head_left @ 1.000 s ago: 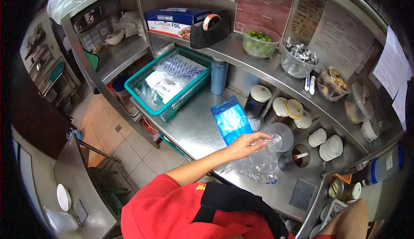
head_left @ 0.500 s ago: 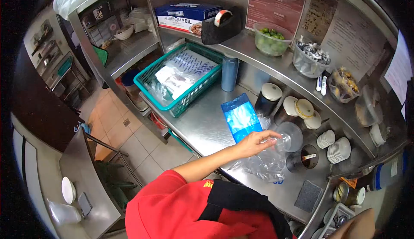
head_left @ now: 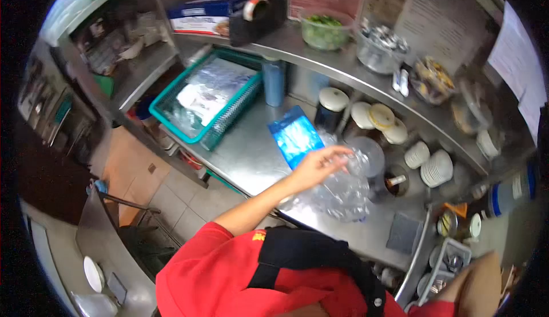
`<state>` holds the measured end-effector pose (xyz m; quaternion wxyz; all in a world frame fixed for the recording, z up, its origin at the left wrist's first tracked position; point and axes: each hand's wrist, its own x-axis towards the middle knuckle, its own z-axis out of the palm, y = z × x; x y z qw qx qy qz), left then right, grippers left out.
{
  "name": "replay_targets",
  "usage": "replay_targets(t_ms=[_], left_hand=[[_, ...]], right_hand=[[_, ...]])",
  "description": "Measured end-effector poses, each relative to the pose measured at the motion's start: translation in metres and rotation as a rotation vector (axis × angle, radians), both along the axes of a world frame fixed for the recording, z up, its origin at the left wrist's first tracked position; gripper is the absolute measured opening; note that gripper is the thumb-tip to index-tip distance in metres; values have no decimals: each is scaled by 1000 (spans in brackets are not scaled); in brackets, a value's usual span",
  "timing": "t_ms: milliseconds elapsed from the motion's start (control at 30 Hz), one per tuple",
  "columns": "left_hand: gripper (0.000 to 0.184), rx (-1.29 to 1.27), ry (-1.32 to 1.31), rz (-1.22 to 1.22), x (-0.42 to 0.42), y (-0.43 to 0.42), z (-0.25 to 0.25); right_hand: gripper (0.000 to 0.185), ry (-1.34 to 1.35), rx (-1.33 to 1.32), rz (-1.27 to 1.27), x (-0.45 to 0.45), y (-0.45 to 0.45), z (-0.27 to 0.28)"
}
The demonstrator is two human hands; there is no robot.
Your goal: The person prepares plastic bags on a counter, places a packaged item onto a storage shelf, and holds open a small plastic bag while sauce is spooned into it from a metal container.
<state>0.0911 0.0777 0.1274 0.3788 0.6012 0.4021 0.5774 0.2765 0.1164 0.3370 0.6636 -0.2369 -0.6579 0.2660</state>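
Note:
My left hand (head_left: 321, 164) reaches over the steel counter, fingers curled and pressed together on a clear plastic bag (head_left: 340, 197). The bag lies crumpled below and beside the hand. A blue plastic packet (head_left: 297, 137) lies just behind my wrist, partly covered by the hand. Close to the fingertips stands a round translucent container (head_left: 368, 152). A dark pot with a white spoon (head_left: 396, 184) is to the right of the bag. My right arm (head_left: 480, 280) is bent at the lower right edge, and its hand is outside the view.
A teal basket (head_left: 157, 111) of plastic packs sits at the counter's left, by a blue bottle (head_left: 274, 82). Lidded pots (head_left: 333, 99), stacked white cups (head_left: 436, 168) and a dark scouring pad (head_left: 405, 232) surround the work spot. Tubs (head_left: 326, 35) line the overhanging shelf (head_left: 343, 59).
The view has shifted, so the counter's things appear further left and higher. My left fingers are more curled at the plastic bag. More of my right arm shows.

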Motion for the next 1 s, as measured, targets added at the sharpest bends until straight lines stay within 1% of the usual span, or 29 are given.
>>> replay_targets(t_ms=[67, 100, 133, 167, 233, 333, 367, 400, 433, 467, 567, 600, 700, 733, 767, 800, 833, 900, 933, 967, 1000], left_hand=[[28, -151, -111, -46, -3, -5, 21], [28, -127, -79, -27, -6, -3, 20], [26, -81, -119, -8, -4, 1, 15], [26, -84, -126, -39, -3, 0, 17], [25, -85, -79, 8, -4, -5, 27], [23, -87, -47, 8, 3, -13, 41], [23, -87, -40, -11, 5, -14, 41], [23, -49, -7, -9, 7, -14, 41], [24, -12, 22, -3, 9, -12, 42], [24, -10, 20, -12, 10, -11, 42], [27, -63, 144, 35, 8, -10, 39], [27, -63, 143, 34, 8, -9, 40], [27, -137, 147, 19, 4, -6, 43], [27, -127, 216, 104, 2, -2, 40], [27, -117, 286, 187, 0, 2, 37], [23, 152, 181, 326, 6, 9, 33], [23, 151, 182, 324, 5, 7, 36], [19, 230, 393, 502, 1, -4, 55], [19, 39, 352, 385, 3, -16, 66], [19, 36, 349, 383, 6, -19, 63], [23, -127, 356, 229, 11, -22, 60]], right_hand=[[38, -82, -71, -16, 19, -7, -13], [38, -116, -108, -21, 28, -10, -20], [38, -144, -142, -21, 39, -15, -27], [38, -170, -174, -15, 42, -17, -34], [38, -212, -234, 11, 52, -21, -51], [39, -258, -329, 68, 59, -20, -69], [36, -276, -528, 276, 48, -12, -99], [33, -256, -645, 417, 43, -2, -130], [28, -271, -746, 540, 39, 0, -140], [21, -282, -789, 611, 40, 2, -145], [16, -314, -756, 557, 43, 3, -144], [12, -269, -777, 562, 43, 1, -145], [10, -253, -785, 566, 42, 2, -158], [10, -254, -787, 570, 40, 3, -164], [7, -196, -810, 562, 37, 5, -170], [5, -137, -833, 552, 35, 6, -176], [5, -134, -834, 551, 33, 7, -182], [7, 70, -921, 566, 30, 8, -193], [7, 70, -924, 563, 28, 7, -196], [9, 190, -967, 592, 23, 5, -199], [10, 310, -1009, 620, 20, 4, -200]])
